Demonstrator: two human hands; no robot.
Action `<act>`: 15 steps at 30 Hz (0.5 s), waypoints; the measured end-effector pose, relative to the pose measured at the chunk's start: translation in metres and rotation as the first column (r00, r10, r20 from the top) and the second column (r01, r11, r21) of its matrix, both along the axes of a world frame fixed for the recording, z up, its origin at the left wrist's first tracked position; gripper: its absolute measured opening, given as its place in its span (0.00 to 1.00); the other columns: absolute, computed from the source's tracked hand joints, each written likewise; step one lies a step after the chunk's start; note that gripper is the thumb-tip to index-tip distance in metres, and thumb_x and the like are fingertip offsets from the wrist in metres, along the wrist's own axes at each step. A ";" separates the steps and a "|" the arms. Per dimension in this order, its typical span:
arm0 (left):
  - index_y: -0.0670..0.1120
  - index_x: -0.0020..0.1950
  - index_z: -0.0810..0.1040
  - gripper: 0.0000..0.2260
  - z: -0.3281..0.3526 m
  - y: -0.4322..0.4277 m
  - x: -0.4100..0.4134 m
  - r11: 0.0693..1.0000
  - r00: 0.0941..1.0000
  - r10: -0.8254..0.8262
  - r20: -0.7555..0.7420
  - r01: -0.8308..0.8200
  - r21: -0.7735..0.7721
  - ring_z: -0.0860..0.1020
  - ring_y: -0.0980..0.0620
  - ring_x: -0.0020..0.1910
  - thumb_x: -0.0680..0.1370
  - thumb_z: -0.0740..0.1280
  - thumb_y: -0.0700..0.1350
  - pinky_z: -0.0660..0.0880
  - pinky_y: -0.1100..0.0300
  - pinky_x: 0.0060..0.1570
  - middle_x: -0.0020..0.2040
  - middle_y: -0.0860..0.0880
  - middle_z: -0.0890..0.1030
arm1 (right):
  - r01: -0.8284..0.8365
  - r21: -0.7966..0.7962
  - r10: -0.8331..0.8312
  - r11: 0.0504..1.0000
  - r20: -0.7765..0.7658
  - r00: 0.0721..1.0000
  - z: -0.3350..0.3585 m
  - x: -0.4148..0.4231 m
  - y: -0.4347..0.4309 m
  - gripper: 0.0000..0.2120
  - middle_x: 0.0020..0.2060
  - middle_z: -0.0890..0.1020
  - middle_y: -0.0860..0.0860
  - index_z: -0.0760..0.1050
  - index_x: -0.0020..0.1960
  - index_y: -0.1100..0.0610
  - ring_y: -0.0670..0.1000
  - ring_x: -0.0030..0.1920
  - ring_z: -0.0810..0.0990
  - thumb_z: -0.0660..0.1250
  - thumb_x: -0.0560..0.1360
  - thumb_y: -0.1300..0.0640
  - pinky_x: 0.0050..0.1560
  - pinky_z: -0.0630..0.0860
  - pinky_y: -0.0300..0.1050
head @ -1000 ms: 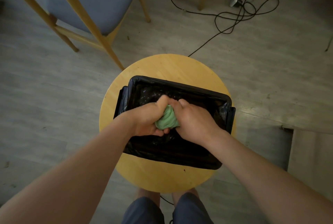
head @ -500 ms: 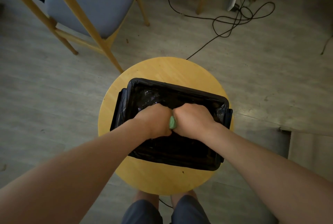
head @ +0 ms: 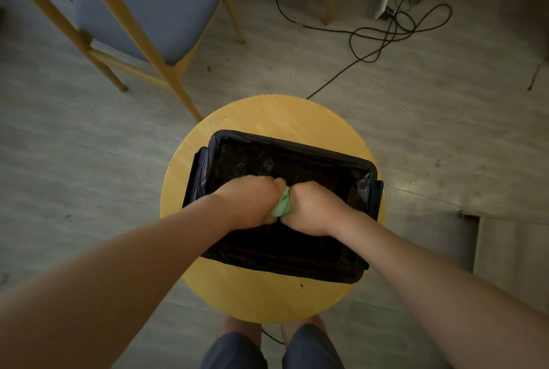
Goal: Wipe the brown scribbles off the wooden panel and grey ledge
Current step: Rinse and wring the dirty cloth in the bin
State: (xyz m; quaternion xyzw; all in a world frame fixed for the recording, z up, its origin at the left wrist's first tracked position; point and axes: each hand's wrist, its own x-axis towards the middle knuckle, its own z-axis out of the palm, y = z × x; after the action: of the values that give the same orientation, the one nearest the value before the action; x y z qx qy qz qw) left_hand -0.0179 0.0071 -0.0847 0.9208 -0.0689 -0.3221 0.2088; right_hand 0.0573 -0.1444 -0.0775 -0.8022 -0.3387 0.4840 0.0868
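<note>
A: Your left grip [head: 252,202] is curled tight round one end of the small pale green cloth [head: 281,207]; knuckles up, thumb side toward the other fist.

B: Your right grip [head: 312,209] is clenched on the other end; the two fists meet, so only a narrow wad of the cloth shows between them.

A: Both fists sit over the middle of the rectangular tub lined with a black plastic bag [head: 297,147]; whether the cloth touches the liner you cannot tell, since your fists hide it.

B: The liner shines in spots toward the far wall; its loose edge hangs over the tub's left and right sides.

A: The tub stands on the round light-wood counter [head: 267,297], turned a little askew; bare wood shows beyond it and nearer you.

B: Your knees in dark blue shorts [head: 234,352] show just under the counter's near edge.

A: On the grey plank floor [head: 59,175], beyond and to your left, stands a wooden chair with a blue-grey padded seat [head: 154,3]; it is apart from the counter.

B: Far right, black cables [head: 395,27] loop across the floor; one strand runs to the counter's far edge and passes out of sight behind it.
</note>
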 end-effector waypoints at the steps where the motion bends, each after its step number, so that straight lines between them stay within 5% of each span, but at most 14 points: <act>1: 0.47 0.59 0.72 0.16 0.004 0.002 0.003 0.988 0.985 0.079 -0.152 -0.098 -0.119 0.81 0.47 0.49 0.77 0.72 0.51 0.77 0.55 0.44 0.52 0.50 0.80 | -0.064 0.037 0.060 0.997 0.114 0.992 -0.002 0.000 -0.003 0.08 0.35 0.79 0.48 0.76 0.39 0.51 0.53 0.36 0.79 0.66 0.76 0.54 0.32 0.74 0.48; 4: 0.52 0.57 0.76 0.16 0.016 0.016 0.008 0.876 0.843 0.125 -0.523 -0.341 -0.341 0.80 0.54 0.47 0.76 0.75 0.56 0.78 0.59 0.50 0.49 0.54 0.81 | -0.258 0.132 0.176 0.957 0.443 0.879 -0.007 0.000 -0.009 0.05 0.38 0.78 0.47 0.76 0.44 0.51 0.55 0.38 0.80 0.70 0.73 0.52 0.31 0.71 0.45; 7: 0.47 0.63 0.79 0.21 0.024 0.034 0.009 0.648 0.573 0.114 -0.812 -0.662 -0.376 0.83 0.50 0.55 0.78 0.71 0.60 0.80 0.53 0.59 0.57 0.46 0.84 | -0.364 0.277 0.133 0.889 0.606 0.785 -0.011 -0.003 -0.011 0.08 0.36 0.76 0.50 0.76 0.43 0.54 0.56 0.36 0.77 0.75 0.69 0.57 0.28 0.63 0.43; 9: 0.47 0.68 0.77 0.27 0.020 0.040 0.006 0.538 0.448 0.086 -0.890 -0.773 -0.336 0.81 0.49 0.64 0.76 0.71 0.62 0.79 0.47 0.65 0.65 0.46 0.82 | -0.406 0.377 0.075 0.833 0.650 0.756 -0.010 -0.005 -0.011 0.07 0.37 0.74 0.52 0.76 0.43 0.56 0.55 0.36 0.74 0.74 0.70 0.61 0.28 0.60 0.44; 13: 0.42 0.74 0.72 0.39 0.006 0.036 -0.010 0.340 0.272 -0.142 -0.952 -0.890 -0.305 0.79 0.39 0.68 0.69 0.81 0.57 0.79 0.42 0.61 0.69 0.39 0.77 | -0.548 0.399 0.079 0.736 0.752 0.654 0.002 -0.005 -0.001 0.04 0.37 0.74 0.53 0.76 0.43 0.56 0.54 0.33 0.73 0.70 0.74 0.62 0.28 0.57 0.43; 15: 0.42 0.76 0.69 0.39 0.001 0.031 -0.015 0.297 0.251 -0.212 -0.945 -0.904 -0.307 0.79 0.38 0.66 0.70 0.82 0.51 0.80 0.45 0.58 0.72 0.37 0.76 | -0.630 0.360 0.097 0.688 0.815 0.572 0.010 -0.002 0.005 0.06 0.36 0.74 0.52 0.75 0.41 0.55 0.53 0.32 0.72 0.67 0.75 0.64 0.29 0.56 0.45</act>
State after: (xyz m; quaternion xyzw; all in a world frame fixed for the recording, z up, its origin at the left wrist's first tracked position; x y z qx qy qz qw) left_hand -0.0324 0.0385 -0.0833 0.2887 0.1711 -0.5933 0.7317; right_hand 0.0552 -0.1392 -0.0680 -0.7545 -0.6498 -0.0194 0.0898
